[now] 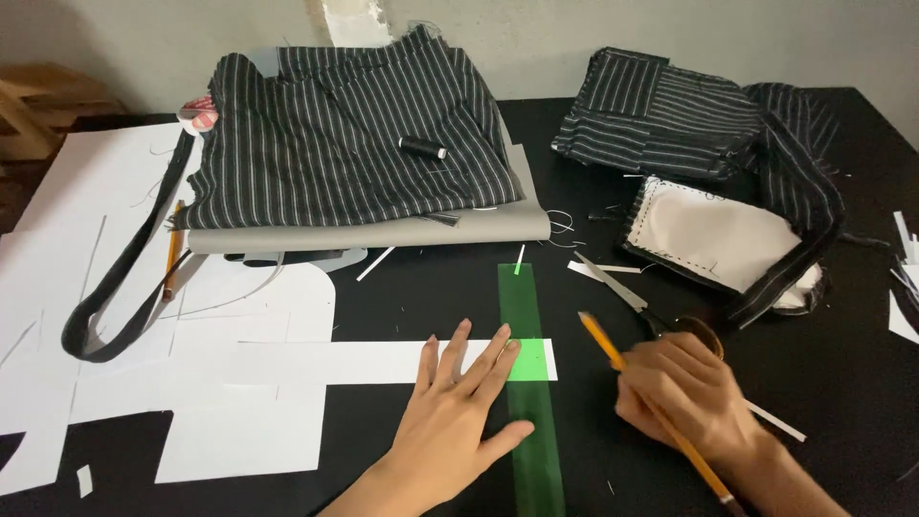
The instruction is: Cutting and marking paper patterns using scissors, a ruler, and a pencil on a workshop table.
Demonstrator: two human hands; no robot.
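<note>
Head view: flat left hand (450, 421) presses translucent green ruler (532, 402); right hand (684, 393) grips yellow pencil (651, 407).

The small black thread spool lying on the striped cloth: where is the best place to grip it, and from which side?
Probably grip the black thread spool across its round middle, coming from above. It lies on its side on the striped cloth, with its ends pointing left and right, so fingers can close on its near and far sides. Nothing lies against it.
</note>
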